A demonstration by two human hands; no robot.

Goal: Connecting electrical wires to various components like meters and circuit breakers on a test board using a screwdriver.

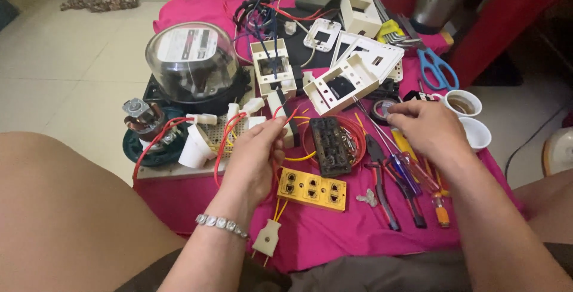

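My left hand (258,154) pinches a thin red wire (225,143) that loops down from a perforated board (221,131) with white fittings. Just right of it lie a yellow socket strip (313,189) and a burnt black socket plate (330,147). A cream plug (267,238) on yellow leads lies below my wrist. My right hand (425,126) reaches over a black tape roll (382,108) and its fingertips hold a small round piece; I cannot tell what it is. Screwdrivers (412,175) and pliers (382,178) lie under that hand.
All of it sits on a pink cloth (334,232). A glass-domed electric meter (191,59) stands at the back left beside a small motor (143,119). White switch boxes (340,83), blue scissors (437,68), hex keys (391,32), two white cups (468,116) and tangled wires (262,5) crowd the back.
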